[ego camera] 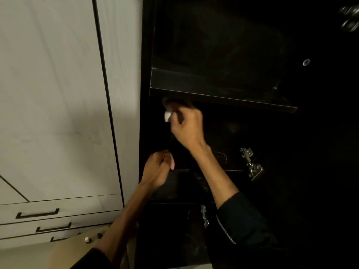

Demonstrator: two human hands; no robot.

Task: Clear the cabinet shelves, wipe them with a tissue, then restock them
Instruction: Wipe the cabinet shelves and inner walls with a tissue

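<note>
A dark open cabinet fills the right of the view. Its upper shelf (213,88) looks bare on top. Just under that shelf's front left corner, my right hand (187,127) reaches into the compartment and grips a crumpled white tissue (168,113). The fingertips are blurred and partly hidden in the dark. Lower down, my left hand (158,169) has its fingers curled at the front edge of a lower shelf (233,170) by the cabinet's left wall; whether it holds anything is unclear. The compartments are too dark to show their contents.
White closed cabinet doors (58,94) stand on the left, with several handled drawers (38,213) below. Two small round things (93,237) lie on a beige surface at the bottom left. Metal hinges (251,164) sit on the cabinet's right side, and another (204,215) lower down.
</note>
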